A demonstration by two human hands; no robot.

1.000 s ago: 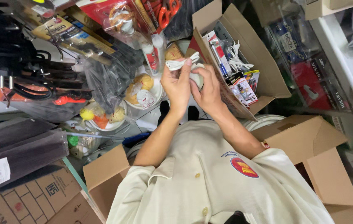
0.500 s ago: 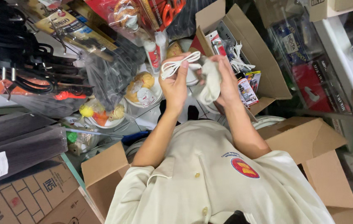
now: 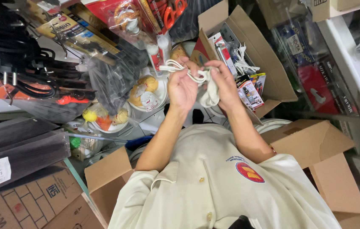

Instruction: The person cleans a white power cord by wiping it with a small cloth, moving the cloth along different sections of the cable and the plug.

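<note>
While the head view is the only one here, it shows both hands raised over a crowded stock area. The left hand [image 3: 182, 87] is closed around a thin white looped cord [image 3: 175, 66], with its fingers curled narrow and the loops sticking out past the thumb toward the left. The right hand [image 3: 227, 85] pinches a soft white cloth piece [image 3: 209, 96] that hangs down between the two palms; its fingertips are bent in tight on the fabric and on the cord's near end. Cord and cloth meet just between the hands, held in the air above a round white plate of yellowish packed items [image 3: 146, 91] and beside an open brown cardboard box [image 3: 269, 63] filled with small packaged goods. A bundle of black cables [image 3: 17, 74] hangs well apart at the left.

The work in hand looks like sorting the cord out from the cloth. Any further handling would call for a firm hold on the loops so they do not spring loose, and for the cloth to be kept from snagging.
</note>
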